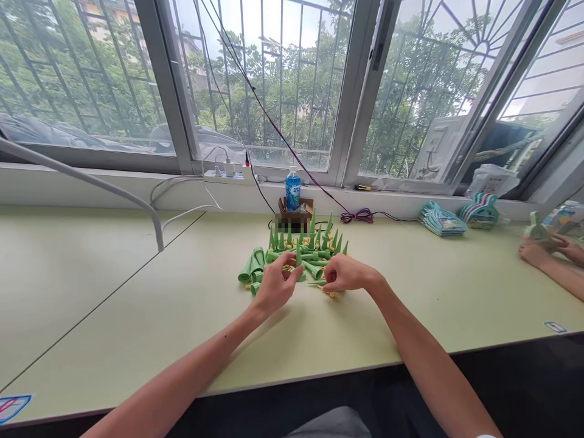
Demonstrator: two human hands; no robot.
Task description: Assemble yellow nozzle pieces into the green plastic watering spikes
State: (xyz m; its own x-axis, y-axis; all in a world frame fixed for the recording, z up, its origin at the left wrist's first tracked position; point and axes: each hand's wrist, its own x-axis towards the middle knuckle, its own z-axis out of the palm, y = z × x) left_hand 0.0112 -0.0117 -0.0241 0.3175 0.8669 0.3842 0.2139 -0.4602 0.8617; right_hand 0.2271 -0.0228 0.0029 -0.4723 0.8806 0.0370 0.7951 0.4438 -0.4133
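Several green cone-shaped plastic pieces [312, 257] stand and lie in a cluster on the pale green table, with small yellow parts among them. My left hand [277, 283] is closed round an upright green cone [298, 258] at the front of the cluster. To its right, my right hand [341, 272] has its fingers bent down over small yellow pieces [332, 294] at the cluster's front right edge; what its fingertips hold, if anything, is hidden. Loose green cones [258, 260] lie on their sides left of my left hand.
Behind the cluster, a blue bottle [292, 190] stands by a small brown box [281, 214]. Cables [358, 215] and packaged light-blue items [441, 219] lie farther right. Another person's hands [536, 250] hold a green item at the right edge.
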